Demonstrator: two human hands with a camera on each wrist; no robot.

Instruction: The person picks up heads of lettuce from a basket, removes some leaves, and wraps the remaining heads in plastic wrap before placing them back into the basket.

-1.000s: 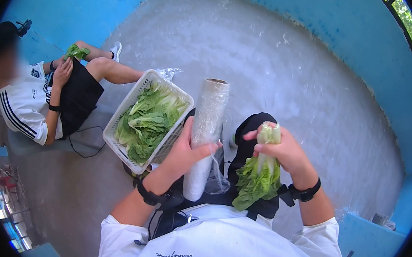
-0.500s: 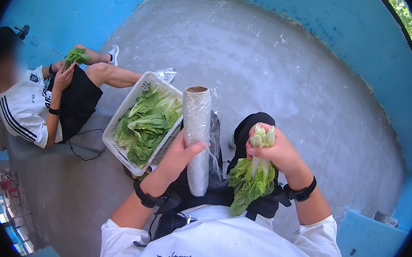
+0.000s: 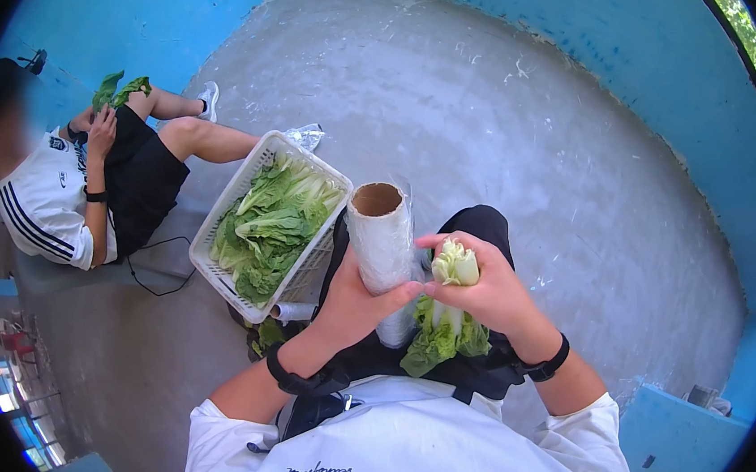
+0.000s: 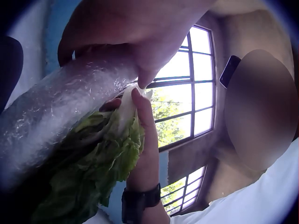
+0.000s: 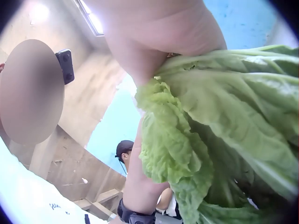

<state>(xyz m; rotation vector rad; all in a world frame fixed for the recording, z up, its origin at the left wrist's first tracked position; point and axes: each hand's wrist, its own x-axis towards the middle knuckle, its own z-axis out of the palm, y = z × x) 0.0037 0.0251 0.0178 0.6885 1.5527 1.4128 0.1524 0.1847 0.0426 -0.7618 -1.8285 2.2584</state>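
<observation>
In the head view my left hand (image 3: 352, 303) grips an upright roll of clear plastic wrap (image 3: 384, 258), its cardboard core opening facing up toward me. My right hand (image 3: 498, 296) holds a bunch of leafy lettuce (image 3: 445, 333) by its pale stems, cut ends up and leaves hanging down. Both hands are close together over my lap, thumb tips near each other between roll and stems. The left wrist view has the wrapped roll (image 4: 60, 105) alongside the lettuce leaves (image 4: 105, 154). Broad green leaves (image 5: 229, 107) spread below my right hand in the right wrist view.
A white plastic crate (image 3: 204, 267) full of lettuce stands at front left. Beside its near corner lies another roll (image 3: 293, 312), with some leaves (image 3: 270, 333) below. Further left sits another person (image 3: 44, 216) holding green leaves (image 3: 121, 89). A blue wall (image 3: 650, 59) bounds the concrete floor.
My right hand has brought the lettuce left, up to the roll. The roll's top has tipped toward me, showing its hollow core. The other person's leaves have shifted left.
</observation>
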